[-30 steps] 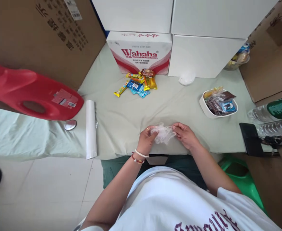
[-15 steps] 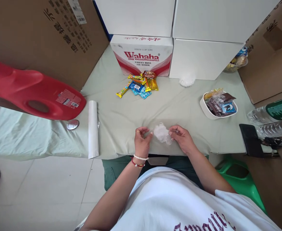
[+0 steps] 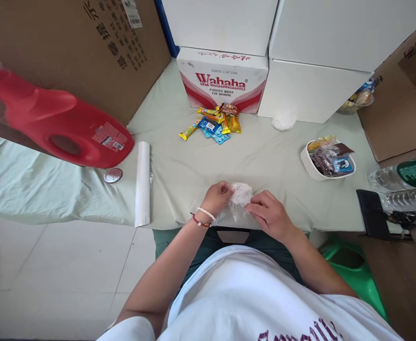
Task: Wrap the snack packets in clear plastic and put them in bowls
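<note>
A crumpled clear plastic bag lies at the near edge of the pale green cloth-covered table. My left hand, with bead bracelets at the wrist, pinches the bag's left side. My right hand has its fingers closed on the bag's right side, and both hands rest low on the cloth.
A pile of snack packets lies before a Wahaha carton. A white bowl of packets sits right. A white roll, a metal lid and a red jug are left. Bottles and a black phone are far right.
Both hands have come closer together on the bag, which is now bunched smaller. The left hand, briefly off the bag, grips it again. The view shifted slightly.
</note>
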The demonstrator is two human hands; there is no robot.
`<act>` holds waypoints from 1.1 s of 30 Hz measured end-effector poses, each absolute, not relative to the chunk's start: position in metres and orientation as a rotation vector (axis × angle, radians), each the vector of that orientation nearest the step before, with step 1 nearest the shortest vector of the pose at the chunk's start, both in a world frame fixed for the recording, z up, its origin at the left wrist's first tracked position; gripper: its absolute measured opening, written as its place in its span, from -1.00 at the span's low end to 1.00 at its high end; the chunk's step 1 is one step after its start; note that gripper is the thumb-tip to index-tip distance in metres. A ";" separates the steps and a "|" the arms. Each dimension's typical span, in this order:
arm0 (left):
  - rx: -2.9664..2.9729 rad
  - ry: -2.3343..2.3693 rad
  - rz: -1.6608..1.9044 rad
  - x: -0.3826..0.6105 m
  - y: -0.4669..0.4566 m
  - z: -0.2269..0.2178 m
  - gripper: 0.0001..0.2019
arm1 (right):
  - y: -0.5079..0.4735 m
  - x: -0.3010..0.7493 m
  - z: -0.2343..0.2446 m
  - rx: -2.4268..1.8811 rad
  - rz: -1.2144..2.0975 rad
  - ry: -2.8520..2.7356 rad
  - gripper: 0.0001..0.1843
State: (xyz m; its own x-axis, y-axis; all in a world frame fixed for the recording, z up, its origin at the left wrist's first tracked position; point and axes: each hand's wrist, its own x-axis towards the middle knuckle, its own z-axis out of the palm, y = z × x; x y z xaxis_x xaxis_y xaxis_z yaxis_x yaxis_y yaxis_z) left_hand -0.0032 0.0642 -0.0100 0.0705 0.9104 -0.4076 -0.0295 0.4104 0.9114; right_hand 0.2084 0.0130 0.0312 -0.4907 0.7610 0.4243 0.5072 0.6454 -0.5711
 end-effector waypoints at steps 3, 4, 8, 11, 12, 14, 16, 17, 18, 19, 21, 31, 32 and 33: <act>0.705 1.231 0.949 -0.002 0.065 -0.009 -0.62 | -0.001 0.209 0.029 -1.038 0.396 -2.195 -0.66; 0.594 1.184 0.991 -0.002 0.066 -0.008 -0.59 | -0.006 0.209 0.027 -1.044 0.382 -2.191 -0.65; 0.188 1.044 1.146 -0.008 0.068 -0.002 -0.55 | -0.019 0.211 0.009 -1.025 0.395 -2.181 -0.64; 0.118 1.074 1.169 -0.012 0.068 0.001 -0.59 | -0.022 0.216 0.000 -1.023 0.529 -2.217 -0.63; 0.129 1.085 1.179 -0.012 0.067 0.001 -0.59 | -0.022 0.219 0.000 -1.032 0.589 -2.215 -0.63; 0.180 1.103 1.208 -0.011 0.065 0.002 -0.56 | -0.018 0.223 0.005 -1.078 0.683 -2.132 -0.61; 0.256 1.137 1.238 -0.007 0.062 0.002 -0.52 | -0.010 0.225 0.014 -1.155 0.690 -1.970 -0.63; 0.299 1.163 1.242 -0.004 0.061 0.002 -0.51 | -0.004 0.224 0.017 -1.184 0.661 -1.904 -0.64; 0.342 1.191 1.235 0.000 0.060 0.003 -0.50 | 0.002 0.222 0.020 -1.197 0.628 -1.878 -0.66; 0.385 1.215 1.218 0.004 0.058 0.003 -0.50 | 0.010 0.218 0.021 -1.195 0.599 -1.894 -0.66; 0.458 1.244 1.173 0.012 0.054 0.003 -0.51 | 0.027 0.207 0.020 -1.151 0.574 -2.004 -0.69; 0.418 0.964 1.031 0.001 0.031 -0.006 -0.52 | 0.073 0.183 0.022 -1.184 1.214 -1.554 -0.67; 0.416 1.000 1.030 -0.001 0.031 -0.008 -0.55 | 0.077 0.186 0.023 -1.179 1.339 -1.432 -0.64; 0.422 1.036 1.042 -0.002 0.031 -0.011 -0.56 | 0.082 0.189 0.024 -1.166 1.459 -1.305 -0.62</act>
State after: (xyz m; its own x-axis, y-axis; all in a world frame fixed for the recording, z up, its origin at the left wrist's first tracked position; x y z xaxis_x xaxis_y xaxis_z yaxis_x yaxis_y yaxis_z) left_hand -0.0017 0.0314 -0.0106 0.1151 0.8603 -0.4966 -0.5021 0.4818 0.7182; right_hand 0.1888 0.0817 0.0236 -0.2180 0.9702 -0.1054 -0.0034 -0.1087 -0.9941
